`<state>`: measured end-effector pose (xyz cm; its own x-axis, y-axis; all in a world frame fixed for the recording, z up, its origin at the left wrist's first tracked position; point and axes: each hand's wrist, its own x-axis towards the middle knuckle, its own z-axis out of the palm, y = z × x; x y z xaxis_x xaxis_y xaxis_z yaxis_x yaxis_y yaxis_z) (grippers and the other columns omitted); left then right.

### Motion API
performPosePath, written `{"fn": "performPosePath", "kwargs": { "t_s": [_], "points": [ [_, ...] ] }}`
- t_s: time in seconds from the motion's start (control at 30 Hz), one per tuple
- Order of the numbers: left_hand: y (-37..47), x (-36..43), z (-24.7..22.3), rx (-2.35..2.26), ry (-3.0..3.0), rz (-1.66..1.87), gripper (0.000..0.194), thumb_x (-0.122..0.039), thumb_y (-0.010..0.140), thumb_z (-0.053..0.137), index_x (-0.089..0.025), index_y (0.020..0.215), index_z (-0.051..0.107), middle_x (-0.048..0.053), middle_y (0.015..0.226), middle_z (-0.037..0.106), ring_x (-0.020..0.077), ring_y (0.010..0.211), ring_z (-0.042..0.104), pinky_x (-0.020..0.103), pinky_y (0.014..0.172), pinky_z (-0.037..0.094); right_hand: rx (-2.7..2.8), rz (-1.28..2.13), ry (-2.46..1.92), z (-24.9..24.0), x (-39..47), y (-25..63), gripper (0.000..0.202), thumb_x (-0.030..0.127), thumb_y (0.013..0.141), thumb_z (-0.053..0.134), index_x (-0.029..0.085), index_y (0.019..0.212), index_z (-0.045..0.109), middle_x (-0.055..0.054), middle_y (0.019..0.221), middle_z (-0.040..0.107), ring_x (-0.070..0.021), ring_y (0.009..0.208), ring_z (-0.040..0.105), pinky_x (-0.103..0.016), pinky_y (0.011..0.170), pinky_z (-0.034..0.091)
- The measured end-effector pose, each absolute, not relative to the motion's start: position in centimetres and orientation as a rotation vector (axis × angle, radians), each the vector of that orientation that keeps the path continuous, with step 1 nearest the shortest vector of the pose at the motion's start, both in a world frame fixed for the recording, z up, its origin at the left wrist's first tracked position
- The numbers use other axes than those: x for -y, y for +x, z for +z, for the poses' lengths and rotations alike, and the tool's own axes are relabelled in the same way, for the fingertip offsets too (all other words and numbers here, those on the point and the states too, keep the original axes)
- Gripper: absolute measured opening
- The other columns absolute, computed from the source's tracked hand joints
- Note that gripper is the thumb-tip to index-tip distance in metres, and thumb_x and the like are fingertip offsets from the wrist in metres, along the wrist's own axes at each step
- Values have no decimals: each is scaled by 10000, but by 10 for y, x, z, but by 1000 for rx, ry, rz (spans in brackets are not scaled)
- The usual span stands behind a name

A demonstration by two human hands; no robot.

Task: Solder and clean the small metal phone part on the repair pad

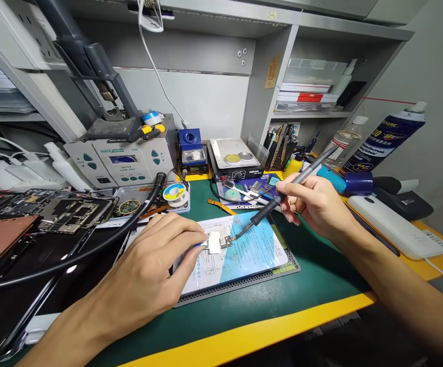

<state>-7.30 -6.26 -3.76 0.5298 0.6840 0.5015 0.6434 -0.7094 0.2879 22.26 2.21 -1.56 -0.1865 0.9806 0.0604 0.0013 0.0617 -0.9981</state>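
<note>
My left hand (163,255) rests over the left part of a blue-and-white printed sheet (255,250), thumb and forefinger pinched together. A sliver of blue shows between those fingertips; what it belongs to is hidden. Right beside them sits a small white block (214,242), adjoining a tiny circuit board (227,241). My right hand (309,201) is closed around a soldering iron (301,176) with a grey handle and black ribbed collar. Its thin tip slants down to the left and meets the right end of the tiny board.
A grey rework station (125,160) stands back left, its black hose (102,247) curving past my left arm. Solder spools (175,193), a hot plate (236,158) and a pen holder (282,148) line the back. A spray can (385,137) and white phone (385,224) lie right; phone parts (68,214) left.
</note>
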Motion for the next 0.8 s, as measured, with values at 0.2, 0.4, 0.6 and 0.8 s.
{"fn": "performPosePath", "kwargs": {
  "t_s": [0.2, 0.4, 0.6, 0.8],
  "points": [
    [-76, 63, -42, -1132, 2761, 908, 334, -33, 915, 579, -217, 1191, 620, 68, 1149, 617, 208, 1061, 551, 407, 940, 431, 1377, 1286, -1063, -17, -24, 223, 298, 310, 785, 786, 184, 573, 618, -6, 479, 609, -131, 362, 537, -215, 304, 372],
    [-76, 63, -44, -1068, 2784, 942, 383, 35, 901, 547, -182, 1207, 630, 102, 1166, 587, 196, 1074, 553, 352, 913, 473, 1332, 1304, -1065, -17, -25, 223, 264, 283, 786, 777, 180, 593, 630, -3, 490, 617, -121, 352, 536, -201, 297, 369],
    [-76, 65, -44, -1009, 2851, 944, 395, 66, 897, 523, -125, 1225, 632, 142, 1186, 567, 207, 1086, 551, 334, 889, 492, 1326, 1306, -1066, -18, -26, 224, 247, 279, 772, 780, 170, 599, 641, -8, 486, 617, -126, 349, 540, -201, 291, 372],
    [-75, 66, -43, -994, 2878, 948, 388, 89, 880, 526, -88, 1205, 642, 154, 1166, 573, 224, 1081, 549, 353, 877, 492, 1326, 1316, -1064, -18, -26, 223, 250, 268, 772, 775, 170, 589, 635, -9, 479, 616, -128, 346, 538, -204, 289, 373]
  ]
}}
